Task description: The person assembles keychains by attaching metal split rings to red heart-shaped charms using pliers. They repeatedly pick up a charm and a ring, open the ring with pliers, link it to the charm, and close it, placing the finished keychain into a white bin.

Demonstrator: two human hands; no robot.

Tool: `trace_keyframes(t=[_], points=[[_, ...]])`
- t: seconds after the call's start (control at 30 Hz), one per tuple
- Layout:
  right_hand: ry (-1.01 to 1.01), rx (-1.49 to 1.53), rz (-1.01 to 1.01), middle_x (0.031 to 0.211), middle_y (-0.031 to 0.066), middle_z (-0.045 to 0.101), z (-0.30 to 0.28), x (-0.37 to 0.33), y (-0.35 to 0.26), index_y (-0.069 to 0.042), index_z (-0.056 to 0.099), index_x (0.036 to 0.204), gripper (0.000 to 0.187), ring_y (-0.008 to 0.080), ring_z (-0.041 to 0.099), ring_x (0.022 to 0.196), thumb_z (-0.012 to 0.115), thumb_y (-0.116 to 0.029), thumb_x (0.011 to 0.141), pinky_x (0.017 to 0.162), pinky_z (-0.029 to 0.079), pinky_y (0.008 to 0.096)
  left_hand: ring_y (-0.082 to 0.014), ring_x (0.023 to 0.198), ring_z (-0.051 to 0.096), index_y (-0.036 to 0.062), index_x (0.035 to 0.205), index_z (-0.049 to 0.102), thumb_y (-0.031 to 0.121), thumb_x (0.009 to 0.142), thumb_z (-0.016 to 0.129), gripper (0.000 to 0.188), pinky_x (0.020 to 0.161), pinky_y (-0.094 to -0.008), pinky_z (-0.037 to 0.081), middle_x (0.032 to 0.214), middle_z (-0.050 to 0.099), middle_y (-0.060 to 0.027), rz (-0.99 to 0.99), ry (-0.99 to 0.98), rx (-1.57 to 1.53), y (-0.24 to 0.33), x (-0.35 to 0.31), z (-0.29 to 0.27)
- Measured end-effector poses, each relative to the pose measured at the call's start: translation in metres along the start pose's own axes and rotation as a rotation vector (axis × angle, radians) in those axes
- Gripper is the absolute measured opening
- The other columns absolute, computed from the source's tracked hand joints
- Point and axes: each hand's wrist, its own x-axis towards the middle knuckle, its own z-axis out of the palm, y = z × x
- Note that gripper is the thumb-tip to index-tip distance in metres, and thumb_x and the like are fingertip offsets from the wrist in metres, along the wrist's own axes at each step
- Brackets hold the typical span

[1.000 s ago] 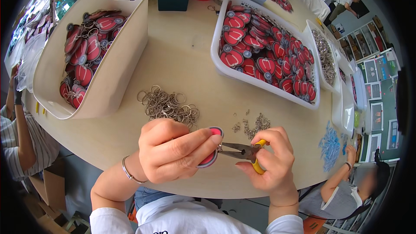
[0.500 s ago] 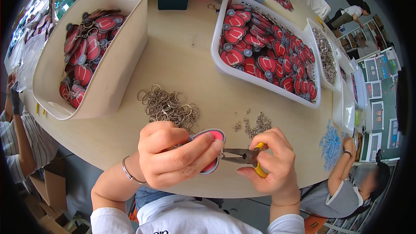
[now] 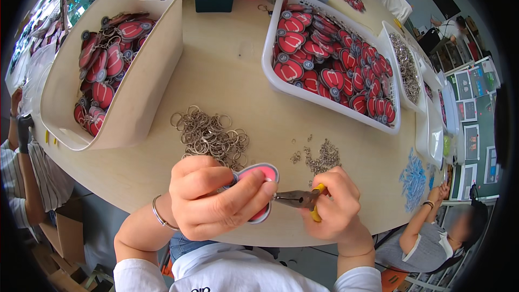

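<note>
Pinched in the fingers of my left hand (image 3: 208,197) is a pink-red keychain charm (image 3: 266,173) with a grey rim. Most of its face is covered by those fingers. My right hand (image 3: 336,205) is closed round the yellow handles of long-nose pliers (image 3: 297,199). The pliers' tips meet the charm's right side beside my left fingertips; any small ring between the jaws is too small to make out. Just beyond my left hand lies a pile of metal key rings (image 3: 208,135). Small metal rings (image 3: 324,156) are heaped beyond the pliers.
A tall cream bin (image 3: 162,70) of red charms stands at left, a white basket (image 3: 330,103) of more at right. Beside it are trays of metal parts (image 3: 405,67). Light-blue pieces (image 3: 413,181) lie near a seated co-worker (image 3: 421,238). Another person's gloved hand (image 3: 24,132) shows far left.
The pliers' handles have come together as my right fingers closed further. My right hand has shifted slightly left. The charm stays in my left hand, nearly unmoved.
</note>
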Motion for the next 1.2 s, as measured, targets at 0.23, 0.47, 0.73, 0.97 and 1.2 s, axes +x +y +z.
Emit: trace_keyframes(t=[0.23, 0.47, 0.73, 0.97, 1.2], points=[[0.023, -0.093, -0.019, 0.086, 0.0117, 0.052, -0.002, 0.002, 0.000, -0.001, 0.060, 0.068, 0.023, 0.0252, 0.051, 0.066, 0.075, -0.007, 0.051, 0.052, 0.043, 0.0330, -0.0147, 0.070, 0.045, 0.0074, 0.095, 0.072, 0.001, 0.068, 0.073, 0.027, 0.050, -0.0248, 0.035, 0.094, 0.067, -0.0010, -0.001, -0.027, 0.013, 0.002, 0.003, -0.004], [-0.005, -0.004, 0.000, 0.086, 0.0111, 0.053, -0.005, 0.005, -0.002, -0.002, 0.058, 0.065, 0.025, 0.0247, 0.051, 0.065, 0.079, -0.007, 0.053, 0.052, 0.043, 0.0339, -0.0144, 0.071, 0.045, 0.0075, 0.095, 0.072, 0.002, 0.066, 0.074, 0.029, 0.049, -0.0243, 0.035, 0.094, 0.066, -0.0008, 0.008, -0.018, 0.024, 0.003, 0.001, -0.006], [-0.042, 0.052, -0.022, 0.081, 0.0108, 0.052, -0.007, 0.005, -0.003, -0.001, 0.054, 0.060, 0.025, 0.0231, 0.050, 0.061, 0.079, -0.005, 0.056, 0.047, 0.040, 0.0323, -0.0137, 0.069, 0.042, 0.0095, 0.085, 0.074, 0.009, 0.050, 0.069, 0.035, 0.051, -0.0245, 0.034, 0.088, 0.064, 0.0029, 0.068, 0.024, 0.088, 0.000, 0.006, -0.005], [0.054, 0.077, 0.156, 0.087, 0.0122, 0.051, -0.015, 0.033, 0.045, 0.003, 0.053, 0.070, 0.038, 0.0283, 0.052, 0.076, 0.080, -0.023, 0.072, 0.068, 0.045, 0.0391, -0.0181, 0.069, 0.054, 0.0083, 0.087, 0.073, 0.005, 0.069, 0.071, 0.019, 0.058, -0.0305, 0.043, 0.088, 0.066, -0.0026, -0.080, -0.093, 0.537, -0.016, 0.044, -0.051], [-0.055, -0.215, 0.580, 0.096, 0.0118, 0.050, -0.023, 0.061, 0.147, 0.004, 0.063, 0.091, 0.050, 0.0283, 0.052, 0.095, 0.088, -0.028, 0.060, 0.083, 0.044, 0.0383, -0.0310, 0.085, 0.064, 0.0021, 0.099, 0.067, 0.016, 0.089, 0.060, 0.018, 0.075, -0.0385, 0.049, 0.090, 0.065, -0.0144, -0.638, -0.378, 0.898, -0.125, 0.103, -0.119]])
